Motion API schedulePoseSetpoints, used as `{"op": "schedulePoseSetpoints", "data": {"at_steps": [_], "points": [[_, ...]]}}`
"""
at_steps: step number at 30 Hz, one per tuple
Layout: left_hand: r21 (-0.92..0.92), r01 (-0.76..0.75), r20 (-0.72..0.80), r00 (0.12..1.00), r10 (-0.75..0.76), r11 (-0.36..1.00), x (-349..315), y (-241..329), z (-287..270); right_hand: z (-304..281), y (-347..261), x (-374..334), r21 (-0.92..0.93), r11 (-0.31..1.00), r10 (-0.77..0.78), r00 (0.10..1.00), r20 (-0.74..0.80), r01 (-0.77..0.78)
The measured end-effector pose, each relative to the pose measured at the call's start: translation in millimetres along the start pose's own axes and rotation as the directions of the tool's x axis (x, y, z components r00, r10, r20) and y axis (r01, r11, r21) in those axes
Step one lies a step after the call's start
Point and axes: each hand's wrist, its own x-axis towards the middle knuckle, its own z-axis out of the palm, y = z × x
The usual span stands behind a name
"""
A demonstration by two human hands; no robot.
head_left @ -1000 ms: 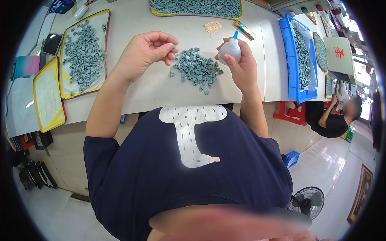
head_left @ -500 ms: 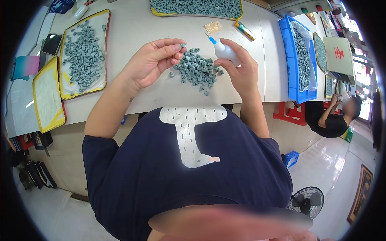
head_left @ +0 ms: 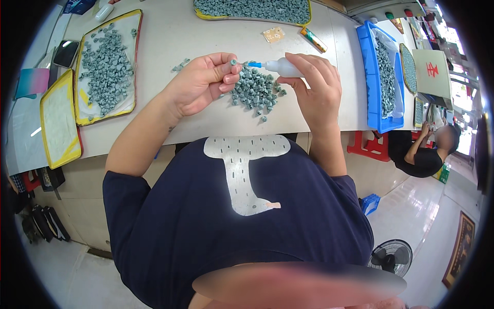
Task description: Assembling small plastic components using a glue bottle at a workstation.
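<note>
Between the thumb and fingertips of my left hand (head_left: 206,82) is a small grey-green piece (head_left: 233,62), perhaps a stone. My right hand (head_left: 318,82) is wrapped round a white squeeze bottle (head_left: 283,67), which lies almost level. Its thin blue-based needle nozzle (head_left: 254,64) points left, with the tip right at the piece; whether they touch I cannot tell. Just below the nozzle, a loose pile of similar grey-green pieces (head_left: 253,91) covers the tabletop. A few more pieces (head_left: 180,65) lie beyond my left wrist.
At left stand a yellow-edged tray of pieces (head_left: 135,77), a bare yellow-edged tray (head_left: 59,118) and a phone (head_left: 66,54). Another filled tray (head_left: 252,21) is at the back. A blue bin (head_left: 374,110) stands right, near a yellow-green tube (head_left: 313,39) and a patterned packet (head_left: 274,34). Someone sits far right.
My right hand has tipped the bottle from slanting upward to nearly level, bringing its nozzle left to the piece. My left hand keeps its pinch and has shifted very little.
</note>
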Motion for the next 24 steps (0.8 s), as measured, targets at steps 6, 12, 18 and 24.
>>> {"op": "schedulePoseSetpoints", "data": {"at_steps": [6, 12, 18, 24], "points": [[0.01, 0.011, -0.021, 1.0, -0.01, 1.0, -8, 4, 3, 0, -13, 9, -0.126, 0.99, -0.075, 0.997, -0.033, 0.07], [0.023, 0.014, 0.027, 1.0, -0.014, 1.0, -13, 7, 2, -2, -21, 16, -0.192, 0.976, -0.112, 0.993, -0.023, 0.106], [0.027, 0.026, 0.037, 0.999, -0.027, 0.999, -13, 8, 1, -6, -25, 24, -0.209, 0.967, -0.152, 0.988, -0.006, 0.147], [0.015, 0.017, 0.026, 1.0, -0.017, 1.0, -12, 7, -1, -7, -19, 25, -0.204, 0.97, -0.134, 0.991, -0.011, 0.129]]}}
